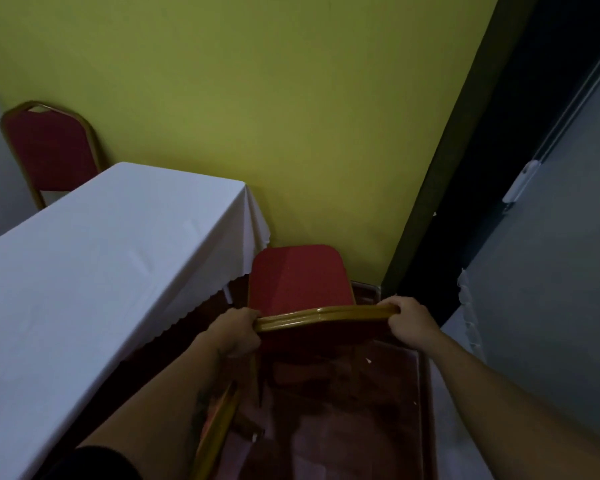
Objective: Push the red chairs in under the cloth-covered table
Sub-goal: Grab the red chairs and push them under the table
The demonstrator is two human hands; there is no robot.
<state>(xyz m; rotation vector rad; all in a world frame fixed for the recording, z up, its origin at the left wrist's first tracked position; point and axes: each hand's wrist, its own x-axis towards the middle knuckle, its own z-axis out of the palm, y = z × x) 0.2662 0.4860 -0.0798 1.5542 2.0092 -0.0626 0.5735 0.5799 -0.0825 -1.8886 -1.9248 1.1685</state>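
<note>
A red chair (297, 278) with a gold frame stands in front of me, to the right of the table's corner, its seat facing the yellow wall. My left hand (238, 329) grips the left end of its gold top rail and my right hand (407, 318) grips the right end. The long table (94, 258) under a white cloth fills the left. A second red chair (52, 150) stands at the table's far end against the wall. Part of another gold chair frame (219, 431) shows under my left forearm.
The yellow wall (274, 98) is close behind the held chair. A dark pillar (465, 168) and a grey door (568, 254) bound the right. Dark red floor (361, 427) runs between table and door. White cloth (465, 341) hangs at the right.
</note>
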